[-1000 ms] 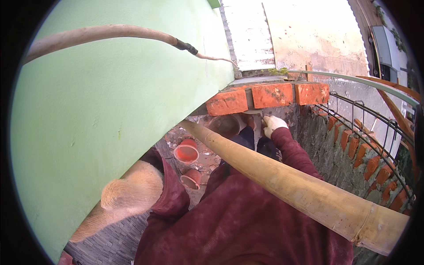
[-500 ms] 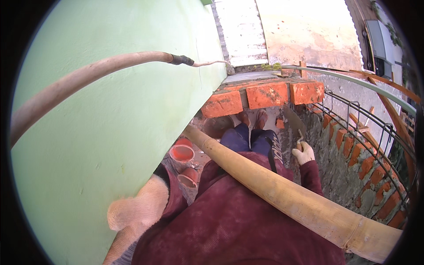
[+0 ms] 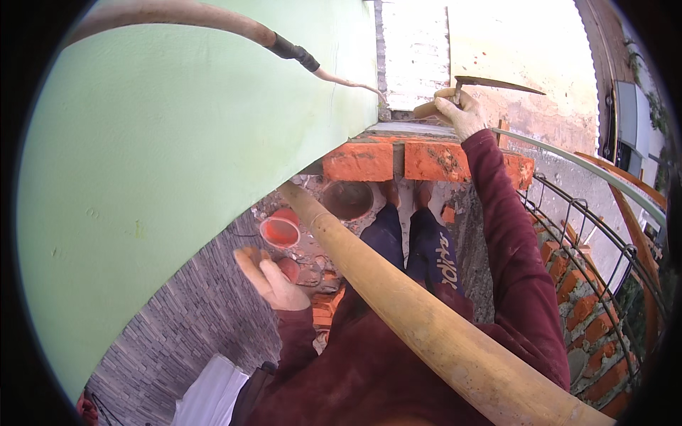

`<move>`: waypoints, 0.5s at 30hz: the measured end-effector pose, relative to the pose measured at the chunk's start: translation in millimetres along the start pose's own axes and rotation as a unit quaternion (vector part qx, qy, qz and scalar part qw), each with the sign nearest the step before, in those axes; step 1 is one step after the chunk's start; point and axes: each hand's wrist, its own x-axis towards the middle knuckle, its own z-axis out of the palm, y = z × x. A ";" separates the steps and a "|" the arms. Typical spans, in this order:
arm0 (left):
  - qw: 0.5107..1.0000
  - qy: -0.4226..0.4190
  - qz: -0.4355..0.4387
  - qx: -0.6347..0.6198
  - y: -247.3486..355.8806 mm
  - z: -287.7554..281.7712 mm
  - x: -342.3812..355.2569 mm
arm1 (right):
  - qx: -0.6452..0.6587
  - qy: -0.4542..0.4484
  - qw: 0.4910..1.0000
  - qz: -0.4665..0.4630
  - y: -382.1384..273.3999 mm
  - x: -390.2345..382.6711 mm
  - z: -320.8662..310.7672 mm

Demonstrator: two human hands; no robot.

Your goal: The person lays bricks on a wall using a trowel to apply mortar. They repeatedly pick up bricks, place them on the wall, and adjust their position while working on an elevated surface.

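Note:
My right hand [image 3: 465, 113], in a pale glove, is raised at the far side above a low brick wall [image 3: 433, 162]. Its fingers wrap the handle of a trowel [image 3: 497, 82], whose thin blade is seen almost edge-on and points right. My left hand [image 3: 277, 282], also gloved, hangs at the left side of my body near two red buckets [image 3: 280, 232]. Its fingers stretch out with the thumb apart, and nothing shows in it. It partly covers the lower bucket [image 3: 288, 268].
A thick bamboo pole [image 3: 398, 291] crosses diagonally before my body. A green wall [image 3: 177, 142] rises at left, with a hose [image 3: 192, 15] in front. Near my feet sits a round mortar pan [image 3: 347, 200]. Steel bars [image 3: 604, 220] run along the rough brickwork at right; bricks [image 3: 327, 307] lie below.
My right hand has lifted the trowel from beside the right-hand wall to above the far brick wall. My left hand has moved from the green wall toward the buckets. The view has shifted.

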 end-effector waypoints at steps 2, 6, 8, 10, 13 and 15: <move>0.926 -0.280 -0.247 -0.053 -79.6 10.1 -29.5 | -0.029 0.018 0.999 0.037 40.5 32.4 20.1; 0.891 -0.296 0.293 0.182 -129.4 108.8 -56.8 | -0.191 -0.053 0.978 0.071 109.0 56.9 50.5; 0.846 -0.315 0.356 0.242 -118.3 165.9 -26.2 | -0.196 -0.011 0.980 0.014 138.0 72.7 47.3; 0.823 -0.294 0.354 0.335 -128.6 200.9 -0.5 | -0.143 0.016 0.990 0.000 120.8 83.2 74.1; 0.794 -0.270 0.390 0.379 -142.4 236.3 20.1 | -0.084 0.081 0.992 -0.053 112.4 113.3 71.9; 0.799 -0.243 0.396 0.382 -160.1 240.5 30.3 | -0.134 0.074 0.988 -0.031 110.4 109.6 90.9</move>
